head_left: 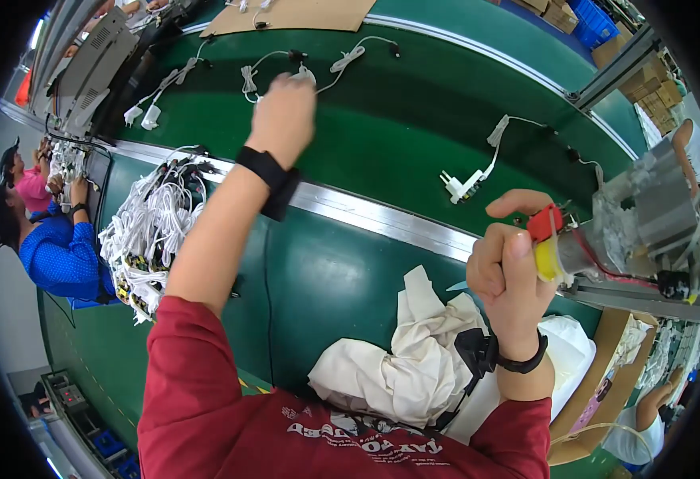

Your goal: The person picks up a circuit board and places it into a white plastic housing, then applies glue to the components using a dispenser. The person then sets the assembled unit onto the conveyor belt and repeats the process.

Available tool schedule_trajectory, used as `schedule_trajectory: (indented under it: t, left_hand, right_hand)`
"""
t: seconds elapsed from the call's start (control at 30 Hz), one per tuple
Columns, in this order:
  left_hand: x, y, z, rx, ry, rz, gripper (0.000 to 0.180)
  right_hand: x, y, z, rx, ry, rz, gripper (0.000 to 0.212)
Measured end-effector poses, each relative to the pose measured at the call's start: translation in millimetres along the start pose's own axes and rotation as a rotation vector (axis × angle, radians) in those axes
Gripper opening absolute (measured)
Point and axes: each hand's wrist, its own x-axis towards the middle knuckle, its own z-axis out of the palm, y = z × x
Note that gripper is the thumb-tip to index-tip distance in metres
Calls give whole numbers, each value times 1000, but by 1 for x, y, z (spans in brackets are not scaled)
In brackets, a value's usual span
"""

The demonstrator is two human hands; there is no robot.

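My left hand [284, 112] reaches over the green belt, back of the hand upward and slightly blurred. Its fingertips are hidden; white adapters with cords [305, 74] lie against and under it, and whether it grips one does not show. My right hand [514, 279] is raised at the right with its fingers curled, closed beside a clear-walled device [637, 215]. That device has a red block [545, 223], a yellow part and red and black wires; it covers part of the hand, so what the fingers hold cannot be made out. Black bands circle both wrists.
Further white plug adapters [463, 187] with bundled cords lie along the belt [398, 152]. A heap of white cords [154, 215] sits left of my arm. Cream cloth [414, 359] lies before me, and a cardboard box [605, 375] stands at right. Co-workers [55, 247] sit at far left.
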Motion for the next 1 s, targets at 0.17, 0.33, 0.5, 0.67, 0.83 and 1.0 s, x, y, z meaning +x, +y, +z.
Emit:
schedule_trajectory:
  t: [0.17,0.33,0.5,0.67,0.83,1.0]
  left_hand:
    - [-19,-57,14,83,-247,51,34]
    - [-10,-10,-32,-62,-252,67,18]
    - [17,49,-47,-1656,-702,-758,25]
    - [-40,129,-27,-2232,-766,-873,30]
    - [-98,186,-62,-2293,-984,-743,40]
    - [-118,197,-60,-2414,-1015,-540,45]
  right_hand:
    - [-3,-2,5,22,1,30,33]
    - [-1,1,6,-16,-4,39,33]
    - [0,-1,5,5,3,37,32]
    - [5,-6,-2,-33,68,64,30]
    - [14,2,-11,-64,113,23,30]
    - [20,18,-11,-55,91,-63,32]
